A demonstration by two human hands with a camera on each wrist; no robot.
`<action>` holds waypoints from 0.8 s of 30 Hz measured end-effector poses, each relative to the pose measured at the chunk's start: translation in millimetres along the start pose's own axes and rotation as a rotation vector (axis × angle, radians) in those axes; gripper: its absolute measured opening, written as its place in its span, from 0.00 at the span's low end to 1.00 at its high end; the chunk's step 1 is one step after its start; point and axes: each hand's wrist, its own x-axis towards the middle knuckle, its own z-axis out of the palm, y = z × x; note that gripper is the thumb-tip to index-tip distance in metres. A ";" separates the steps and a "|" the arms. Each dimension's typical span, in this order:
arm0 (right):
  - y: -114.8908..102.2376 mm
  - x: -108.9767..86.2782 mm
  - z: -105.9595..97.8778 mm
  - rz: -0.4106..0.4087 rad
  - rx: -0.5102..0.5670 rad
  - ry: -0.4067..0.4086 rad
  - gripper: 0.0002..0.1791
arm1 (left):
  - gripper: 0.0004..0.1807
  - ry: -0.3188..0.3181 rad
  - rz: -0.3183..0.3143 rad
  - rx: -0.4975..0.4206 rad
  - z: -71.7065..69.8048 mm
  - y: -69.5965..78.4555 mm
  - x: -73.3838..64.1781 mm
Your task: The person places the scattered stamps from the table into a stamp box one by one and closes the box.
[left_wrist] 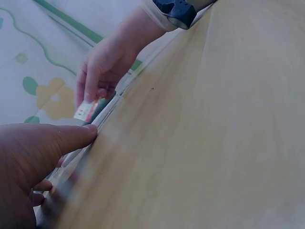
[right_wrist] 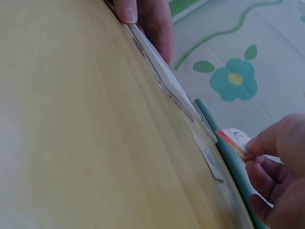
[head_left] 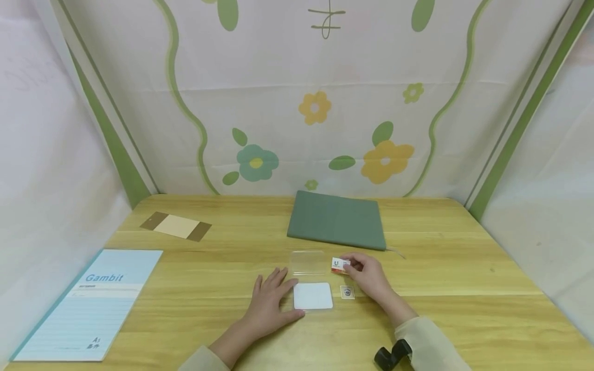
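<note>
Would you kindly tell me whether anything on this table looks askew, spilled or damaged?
Nothing looks spilled or damaged. The green notebook lies slightly askew on the table, angled to its back edge, with a ribbon trailing out, and the brown card is angled too. The small card in the right hand shows no visible damage.

Desk space, cloth-walled: a wood-grain table is enclosed at back and sides by pale fabric (flowers printed on it); a light-blue notebook and a green-covered book are laid out. Whether home or office cannot be told.
</note>
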 end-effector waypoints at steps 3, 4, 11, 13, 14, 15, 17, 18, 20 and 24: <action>-10.3 -2.1 2.8 -0.004 0.099 -0.012 0.09 | 0.36 -0.001 -0.007 0.006 0.1 -0.5 0.2; -14.6 -3.5 4.3 -0.005 0.132 -0.021 0.09 | 0.36 0.001 -0.008 0.008 0.1 -0.8 0.3; -44.1 -19.0 20.5 -0.015 0.222 -0.149 0.07 | 0.35 0.010 -0.009 0.012 0.4 -2.6 0.2; -46.3 -22.2 26.9 -0.029 0.221 -0.196 0.07 | 0.34 0.012 -0.010 0.013 0.3 -2.7 0.1; -46.1 -23.2 30.3 -0.038 0.207 -0.214 0.07 | 0.34 0.012 -0.011 0.013 0.3 -2.7 0.1; -45.6 -24.0 33.5 -0.049 0.188 -0.230 0.06 | 0.34 0.015 -0.010 0.013 0.2 -2.6 0.2; -44.9 -25.9 38.5 -0.074 0.144 -0.246 0.06 | 0.34 0.021 -0.008 0.012 -0.2 -2.3 0.4; -44.6 -26.5 40.5 -0.090 0.114 -0.248 0.06 | 0.33 0.023 -0.007 0.012 -0.5 -2.0 0.6; -44.2 -27.6 43.6 -0.124 0.053 -0.242 0.05 | 0.33 0.024 -0.006 0.009 -1.1 -1.4 0.7; -43.5 -28.9 47.7 -0.190 -0.023 -0.233 0.05 | 0.33 0.019 -0.010 0.002 -1.9 -1.2 0.6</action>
